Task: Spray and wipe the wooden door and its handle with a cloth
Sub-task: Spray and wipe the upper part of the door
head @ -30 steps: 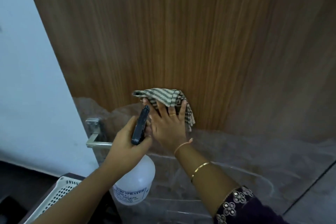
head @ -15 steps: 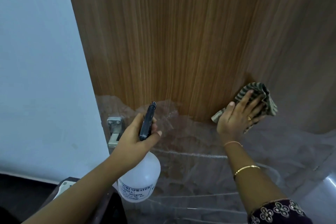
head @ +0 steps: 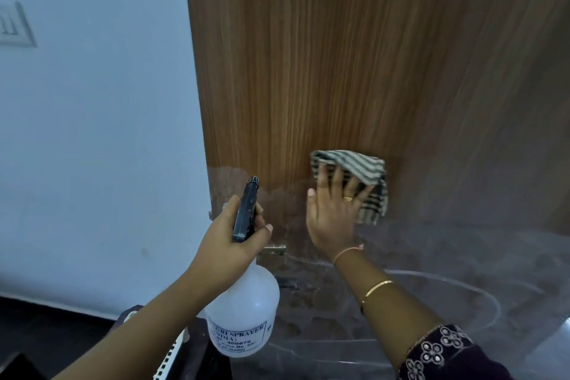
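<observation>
The wooden door [head: 339,55] fills the upper middle and right of the view; its lower half lies under clear plastic film. My right hand [head: 334,210] presses a striped cloth [head: 364,185] flat against the door with spread fingers. My left hand [head: 231,241] grips the neck of a white spray bottle [head: 243,315] with a black trigger head [head: 245,210] pointing up at the door. Only a small metal piece of the door handle [head: 274,250] shows, just right of my left hand.
A pale blue wall [head: 92,133] stands to the left of the door, with a switch plate [head: 15,26] at the far left. A white perforated basket [head: 172,355] sits below my left arm. Dark floor runs along the bottom left.
My right hand has slid the cloth leftward across the door, back towards the bottle. The view has shifted left, and my left hand now hides most of the handle.
</observation>
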Motion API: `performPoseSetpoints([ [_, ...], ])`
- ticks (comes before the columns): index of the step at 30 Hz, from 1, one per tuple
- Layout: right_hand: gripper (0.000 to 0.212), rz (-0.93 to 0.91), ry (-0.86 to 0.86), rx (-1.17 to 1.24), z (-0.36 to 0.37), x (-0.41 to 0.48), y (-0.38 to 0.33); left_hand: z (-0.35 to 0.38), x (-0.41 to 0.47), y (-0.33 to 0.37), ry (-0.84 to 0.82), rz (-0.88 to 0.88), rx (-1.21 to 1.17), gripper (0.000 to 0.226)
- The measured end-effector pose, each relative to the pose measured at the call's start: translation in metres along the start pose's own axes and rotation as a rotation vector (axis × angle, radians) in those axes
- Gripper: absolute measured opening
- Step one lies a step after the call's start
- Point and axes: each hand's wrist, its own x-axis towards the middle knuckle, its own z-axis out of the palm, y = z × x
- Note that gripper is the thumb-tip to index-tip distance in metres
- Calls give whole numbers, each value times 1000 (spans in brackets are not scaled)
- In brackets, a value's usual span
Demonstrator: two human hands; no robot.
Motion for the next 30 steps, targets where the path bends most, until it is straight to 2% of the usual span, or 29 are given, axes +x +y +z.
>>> performPoseSetpoints([
  [7, 56, -679, -118, -84, -3, 22, -57, -30, -6, -11, 96, -46, 35, 21],
  [11, 57, -872, -114, -251, -3, 30, -29, -41, -8, -18, 126, -63, 56, 22],
  [14, 51, -899, -94, -351, -7, 26, 5, -47, -9, -23, 133, -61, 53, 13],
  [18, 52, -858, -67, -361, -16, 20, 31, -52, -11, -28, 136, -72, 52, 10],
  [20, 53, -848, -57, -352, -17, 21, 27, -53, -14, -30, 123, -68, 74, 16],
  [23, 54, -873, -35, -340, -13, 27, 9, -57, -19, -32, 107, -73, 85, 7],
  [30, 53, -1011, -114, -301, 6, 47, -87, -65, -26, -27, 84, -27, 69, 11],
])
